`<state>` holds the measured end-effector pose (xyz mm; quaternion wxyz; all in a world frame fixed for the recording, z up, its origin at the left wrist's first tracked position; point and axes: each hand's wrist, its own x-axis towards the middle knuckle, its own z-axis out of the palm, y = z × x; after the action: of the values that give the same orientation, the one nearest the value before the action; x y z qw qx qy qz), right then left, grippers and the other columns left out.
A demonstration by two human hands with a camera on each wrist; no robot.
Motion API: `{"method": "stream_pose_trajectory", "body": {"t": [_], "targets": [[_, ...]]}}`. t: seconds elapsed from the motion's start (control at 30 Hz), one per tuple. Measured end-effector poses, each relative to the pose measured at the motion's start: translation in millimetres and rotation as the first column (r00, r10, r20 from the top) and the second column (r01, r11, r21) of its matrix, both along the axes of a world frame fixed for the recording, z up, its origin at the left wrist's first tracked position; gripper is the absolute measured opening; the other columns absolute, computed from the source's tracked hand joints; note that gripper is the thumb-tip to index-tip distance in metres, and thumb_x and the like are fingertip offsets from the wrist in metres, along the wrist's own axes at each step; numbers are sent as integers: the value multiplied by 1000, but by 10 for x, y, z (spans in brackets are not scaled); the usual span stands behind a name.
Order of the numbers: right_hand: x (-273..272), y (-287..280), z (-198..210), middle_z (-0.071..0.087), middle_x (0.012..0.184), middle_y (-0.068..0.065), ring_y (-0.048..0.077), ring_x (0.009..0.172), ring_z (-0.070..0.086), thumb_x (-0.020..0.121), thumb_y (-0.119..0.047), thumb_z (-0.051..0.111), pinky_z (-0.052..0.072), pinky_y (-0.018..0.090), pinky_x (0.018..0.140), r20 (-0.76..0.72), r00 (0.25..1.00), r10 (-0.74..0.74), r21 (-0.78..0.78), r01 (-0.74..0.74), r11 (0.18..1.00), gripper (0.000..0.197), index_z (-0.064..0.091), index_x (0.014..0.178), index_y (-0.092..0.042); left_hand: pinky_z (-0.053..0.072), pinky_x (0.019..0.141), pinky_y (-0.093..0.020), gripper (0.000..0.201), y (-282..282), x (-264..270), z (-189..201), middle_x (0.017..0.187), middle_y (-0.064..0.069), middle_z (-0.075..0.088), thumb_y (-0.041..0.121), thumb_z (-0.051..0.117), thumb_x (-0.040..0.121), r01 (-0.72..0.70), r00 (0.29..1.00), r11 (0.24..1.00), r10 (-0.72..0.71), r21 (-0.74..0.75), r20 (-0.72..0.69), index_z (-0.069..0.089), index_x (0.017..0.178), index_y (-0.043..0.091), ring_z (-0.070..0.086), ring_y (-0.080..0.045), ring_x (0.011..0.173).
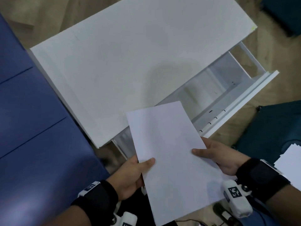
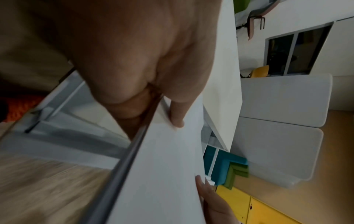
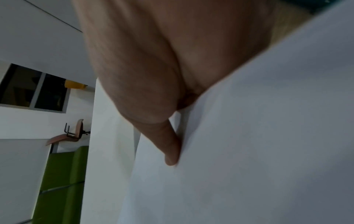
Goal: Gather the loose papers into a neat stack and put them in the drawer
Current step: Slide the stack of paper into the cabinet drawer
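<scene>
Both hands are on the paper stack [image 1: 172, 162] right now. The left hand [image 1: 132, 176] pinches its left edge, thumb on top and fingers curled underneath, and the right hand [image 1: 223, 158] does the same on the right edge with its thumb [image 1: 199, 152] lying flat across the top sheet. From the left wrist view you can see the stack's edge [image 2: 122, 171] looks squared up, with a left thumb tip [image 2: 177, 119] pressing down on it. The stack is held in the air, tilted a bit, its far end over the near corner of the white bench [image 1: 123, 62]. The open drawer [image 1: 228, 88] sits just beyond and to the right of the hands, pulled out from under the bench top. More white sheets [image 1: 291, 162] lie off to the right of the right hand, on something dark teal [image 1: 267, 129]. A blue padded surface [image 1: 32, 128] runs along the left of the left hand.
</scene>
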<state>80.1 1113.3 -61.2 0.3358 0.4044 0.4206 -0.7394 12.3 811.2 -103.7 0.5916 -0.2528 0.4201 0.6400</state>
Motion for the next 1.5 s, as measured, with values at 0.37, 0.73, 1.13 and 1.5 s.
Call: {"method": "stream_pose_trajectory", "body": {"t": [0.37, 0.73, 1.13, 1.5], "targets": [[-260, 157, -246, 75, 123, 22, 38, 102, 76, 95, 4, 66, 65, 48, 83, 132, 982, 133, 198, -158, 967, 36, 67, 130, -5, 65, 73, -32, 27, 144, -36, -256, 125, -13, 79, 8, 52, 112, 50, 996, 985, -38, -164, 77, 67, 134, 4, 78, -28, 106], [-1317, -75, -1179, 72, 113, 25, 35, 96, 70, 88, 13, 53, 59, 35, 84, 91, 918, 386, 506, -377, 776, 44, 63, 125, -7, 58, 76, -35, 16, 281, -686, -1007, 115, -18, 71, 7, 50, 111, -31, 995, 904, -10, -426, -95, 57, 125, 7, 71, -32, 98], [-1794, -61, -2401, 51, 155, 20, 37, 140, 51, 98, 5, 51, 42, 39, 110, 242, 768, 593, 707, -558, 435, 59, 42, 155, -8, 42, 114, -24, 34, 27, -171, -678, 136, 8, 70, 34, 60, 103, 539, 339, 569, -822, -621, -458, 73, 133, 25, 65, -15, 127], [-1757, -219, -2974, 56, 145, 24, 44, 129, 57, 103, -10, 47, 48, 52, 103, 300, 740, 602, 752, -571, 329, 44, 47, 148, -7, 20, 129, -54, 28, 25, -114, -523, 118, -19, 73, -1, 46, 100, 523, -591, -214, -788, -825, -170, 69, 116, 3, 65, -34, 114]]}}
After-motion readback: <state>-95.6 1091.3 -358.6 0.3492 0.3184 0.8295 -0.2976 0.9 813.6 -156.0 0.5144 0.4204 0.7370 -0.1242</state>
